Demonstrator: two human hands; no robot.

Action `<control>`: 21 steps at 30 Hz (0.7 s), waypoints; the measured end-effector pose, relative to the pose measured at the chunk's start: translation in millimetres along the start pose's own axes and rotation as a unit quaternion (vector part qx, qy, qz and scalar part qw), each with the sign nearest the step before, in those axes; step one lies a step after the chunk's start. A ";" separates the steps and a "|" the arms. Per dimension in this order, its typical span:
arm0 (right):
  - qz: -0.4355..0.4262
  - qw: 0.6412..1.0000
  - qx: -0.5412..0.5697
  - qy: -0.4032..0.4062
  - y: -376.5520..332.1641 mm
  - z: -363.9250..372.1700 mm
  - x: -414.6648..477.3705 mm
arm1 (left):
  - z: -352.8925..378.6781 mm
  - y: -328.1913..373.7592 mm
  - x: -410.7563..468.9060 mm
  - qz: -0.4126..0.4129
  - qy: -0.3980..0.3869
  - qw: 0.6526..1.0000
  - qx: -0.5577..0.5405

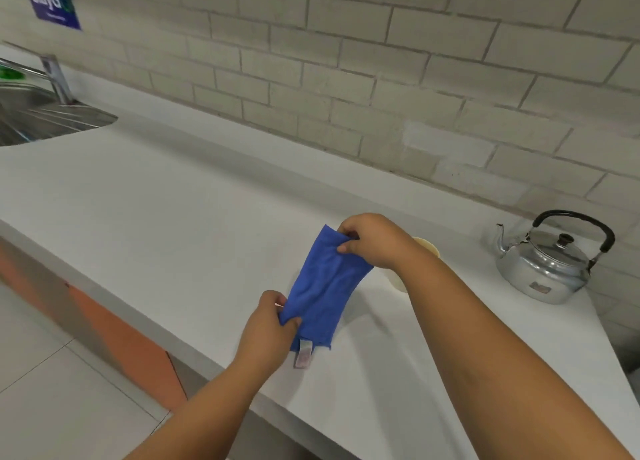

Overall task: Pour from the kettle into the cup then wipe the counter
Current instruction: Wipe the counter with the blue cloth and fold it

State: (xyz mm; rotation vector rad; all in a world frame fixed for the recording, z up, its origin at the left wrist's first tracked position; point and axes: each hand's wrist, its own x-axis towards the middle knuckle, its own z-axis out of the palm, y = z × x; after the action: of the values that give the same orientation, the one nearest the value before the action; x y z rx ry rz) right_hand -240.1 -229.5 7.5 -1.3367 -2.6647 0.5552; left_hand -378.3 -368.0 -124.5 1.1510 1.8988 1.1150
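both hands, the left hand [268,324] pinching the near end and the right hand [372,239] the far end, hold the blue cloth [323,288] stretched over the white bench [166,200], apparently readying a flat wiping face, while the kettle [550,264] stands well clear at right and the cup [427,248] sits mostly hidden behind the right wrist.

The scene is evenly and softly lit. Faint shadows are cast on the white table [173,196] beneath the blue cloth [323,286]. Left of the cloth, the sink [45,116] is blurred; straight lines are bent by wide-angle distortion.
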 end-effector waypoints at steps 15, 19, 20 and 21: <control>0.065 0.996 -0.044 -0.048 -23.0 44.7 108.7 | -56.3 -24.9 79.3 -0.068 0.024 0.996 0.045; 0.104 0.992 -0.033 -0.062 -13.6 57.1 133.9 | -58.7 -28.5 105.0 -0.059 0.010 0.995 0.086; 0.111 0.991 -0.032 -0.066 -12.0 59.5 138.7 | -58.7 -28.8 110.0 -0.056 0.007 0.994 0.099; 0.116 0.990 -0.034 -0.068 -10.8 62.0 142.8 | -58.6 -29.1 114.1 -0.052 0.002 0.993 0.111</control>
State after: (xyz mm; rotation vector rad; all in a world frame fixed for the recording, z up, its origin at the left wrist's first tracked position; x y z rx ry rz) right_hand -350.7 -139.2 -55.3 -1.7002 -2.6718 0.6057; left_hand -484.4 -291.2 -136.0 1.1530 2.1010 0.8689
